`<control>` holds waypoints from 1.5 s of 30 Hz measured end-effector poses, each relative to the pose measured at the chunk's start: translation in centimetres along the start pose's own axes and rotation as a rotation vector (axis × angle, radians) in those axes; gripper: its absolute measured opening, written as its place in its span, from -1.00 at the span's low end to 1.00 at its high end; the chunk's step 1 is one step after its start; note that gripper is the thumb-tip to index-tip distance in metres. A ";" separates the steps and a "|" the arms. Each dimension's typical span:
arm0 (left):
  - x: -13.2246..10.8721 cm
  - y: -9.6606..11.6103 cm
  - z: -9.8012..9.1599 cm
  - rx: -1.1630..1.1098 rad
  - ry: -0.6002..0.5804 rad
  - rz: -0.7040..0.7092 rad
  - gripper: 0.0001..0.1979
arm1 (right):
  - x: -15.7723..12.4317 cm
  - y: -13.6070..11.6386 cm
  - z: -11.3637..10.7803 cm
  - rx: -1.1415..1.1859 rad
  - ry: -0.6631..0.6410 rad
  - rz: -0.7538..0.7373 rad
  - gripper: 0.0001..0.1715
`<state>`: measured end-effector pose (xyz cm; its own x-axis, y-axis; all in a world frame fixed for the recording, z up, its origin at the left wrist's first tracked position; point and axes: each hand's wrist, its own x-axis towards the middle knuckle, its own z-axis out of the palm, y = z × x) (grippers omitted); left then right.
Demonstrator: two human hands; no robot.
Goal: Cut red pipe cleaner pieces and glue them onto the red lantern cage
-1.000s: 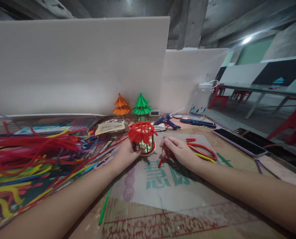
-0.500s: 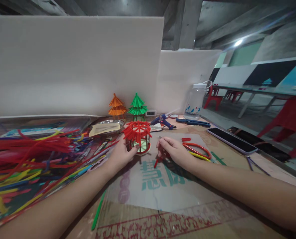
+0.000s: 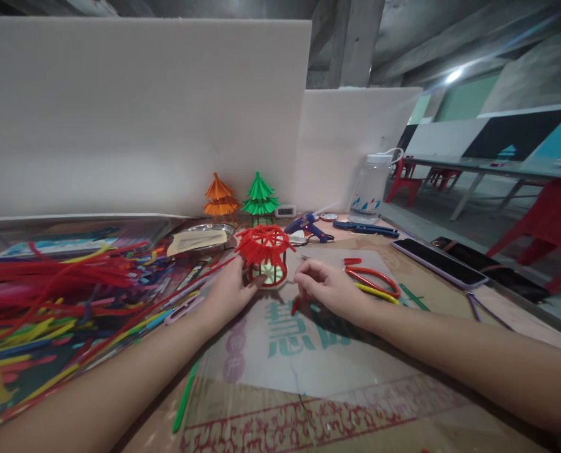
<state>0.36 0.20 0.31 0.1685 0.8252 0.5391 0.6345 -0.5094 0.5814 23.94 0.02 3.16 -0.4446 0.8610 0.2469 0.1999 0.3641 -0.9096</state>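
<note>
My left hand [image 3: 228, 289] is closed on the base of a small pavilion model [image 3: 263, 244] made of red pipe cleaners. Its fringed red roof stands on dark posts over a round, pale base with a red rim. Just right of the model, my right hand [image 3: 325, 286] is closed in a pinch. A thin grey tip pokes out beyond its fingers, but the rest of that item is hidden. Under these fingers a short red piece [image 3: 294, 307] shows, close to the printed sheet; whether the hand touches it I cannot tell.
Loose pipe cleaners [image 3: 63, 277] pile up at left. Behind the model stand an orange tower [image 3: 220, 200], a green tower [image 3: 260, 198] and a blue glue gun [image 3: 308, 226]. Red-handled pliers [image 3: 374, 280], a phone [image 3: 438, 263] and a water bottle [image 3: 369, 189] are at right.
The model has tilted and turned slightly in my left hand. My right hand's fingers have shifted a little and stay pinched beside it. The view has dipped slightly.
</note>
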 end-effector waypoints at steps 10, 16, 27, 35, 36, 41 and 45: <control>-0.9 -0.8 0.1 0.209 0.058 0.153 -0.64 | -1.1 -0.4 1.4 0.529 0.022 0.266 -0.49; -1.1 -0.6 -0.3 0.270 0.067 0.242 -0.49 | -1.6 -0.9 2.0 0.559 0.046 0.217 -0.49; -1.2 -0.4 -0.2 0.231 0.073 0.280 -0.53 | -1.5 -0.5 1.9 0.565 0.084 0.240 -0.52; 0.1 -0.4 0.2 -0.097 0.084 0.043 -0.57 | -0.2 -1.2 0.0 0.354 0.071 0.123 -0.52; 0.2 -0.4 0.2 -0.131 0.077 0.041 -0.56 | 0.2 -1.2 -0.6 0.295 0.102 0.086 -0.51; 0.0 -0.6 0.2 -0.081 0.068 0.079 -0.58 | 2.0 -0.9 -3.4 0.020 0.243 0.009 -0.56; -0.6 -0.7 0.0 0.061 0.077 0.112 -0.61 | 2.5 -1.2 -4.7 -0.159 0.297 -0.036 -0.68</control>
<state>-0.16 0.04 -0.44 0.1838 0.7418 0.6449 0.6603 -0.5792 0.4780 26.70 3.41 6.40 -0.1852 0.9038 0.3858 0.3327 0.4271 -0.8408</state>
